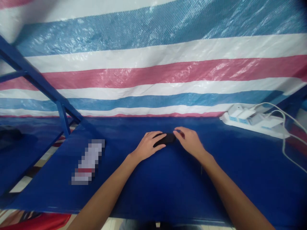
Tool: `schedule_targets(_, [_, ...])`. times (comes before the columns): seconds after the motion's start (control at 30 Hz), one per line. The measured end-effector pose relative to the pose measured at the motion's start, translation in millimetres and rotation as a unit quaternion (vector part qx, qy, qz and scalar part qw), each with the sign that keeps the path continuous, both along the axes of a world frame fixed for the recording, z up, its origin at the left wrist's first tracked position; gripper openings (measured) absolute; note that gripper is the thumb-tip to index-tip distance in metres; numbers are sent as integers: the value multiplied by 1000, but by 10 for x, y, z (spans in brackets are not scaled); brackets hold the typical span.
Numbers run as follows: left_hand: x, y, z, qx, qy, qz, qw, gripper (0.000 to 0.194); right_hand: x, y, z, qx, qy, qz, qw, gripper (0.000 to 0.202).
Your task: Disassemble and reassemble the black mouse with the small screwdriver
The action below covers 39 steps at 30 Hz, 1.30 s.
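Observation:
A small, dark, oblong black object [168, 138] lies on the blue tabletop [153, 185], its exact kind too dark to make out. My left hand [151, 145] grips its left end, with fingers over the top and the thumb along the near side. At its right end is my right hand [189, 139], its fingers bent and their tips against the object. Part of the object is hidden beneath the left fingers.
To the left lies a blurred-out flat rectangular item [88, 162]. A white power strip [256, 124] with plugged-in chargers and white cables stands at the back right. Blue metal bars [45, 84] rise at left, and a striped plastic sheet [153, 76] hangs behind.

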State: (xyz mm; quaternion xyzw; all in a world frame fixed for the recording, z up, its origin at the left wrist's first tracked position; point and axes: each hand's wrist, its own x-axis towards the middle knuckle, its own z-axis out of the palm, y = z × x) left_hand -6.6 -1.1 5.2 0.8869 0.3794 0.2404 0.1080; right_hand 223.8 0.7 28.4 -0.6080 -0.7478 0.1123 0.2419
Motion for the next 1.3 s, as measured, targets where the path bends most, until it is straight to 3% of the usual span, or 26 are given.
schedule_targets(0.1, [3, 1, -5, -7, 5, 3, 1000, 44, 243, 8, 160, -65, -111, -95, 987, 38])
schedule_targets(0.23, [2, 6, -6, -4, -1, 3, 1000, 44, 614, -60, 277, -165, -194, -134, 958, 54])
schedule_targets(0.33, [7, 16, -28, 7, -8, 3, 1000, 44, 750, -159, 231, -230, -204, -136, 942, 62])
schedule_targets(0.43, [15, 22, -45, 16, -7, 3, 1000, 44, 743, -238, 132, -253, -211, -121, 937, 54])
schedule_targets(0.57, [20, 16, -46, 27, -5, -1, 1000, 44, 623, -215, 166, -173, -185, -79, 964, 26])
schedule_targets(0.7, [12, 20, -50, 48, -1, -12, 999, 43, 387, -84, 484, 5, -7, -53, 999, 29])
schedule_targets(0.83, [9, 34, -66, 74, 9, -18, 997, 43, 77, -3, 682, 234, 155, -28, 960, 37])
schedule_targets(1.0, [46, 12, -72, 94, 18, -28, 995, 44, -80, -8, 455, 372, 129, -23, 919, 30])
schedule_targets(1.13, [75, -12, -66, 98, 22, -30, 994, 42, -29, -19, 252, 393, 111, -1, 913, 32])
schedule_targets(1.3, [70, -20, -77, 106, 15, -23, 994, 42, -1, -7, 184, 403, 94, 29, 910, 35])
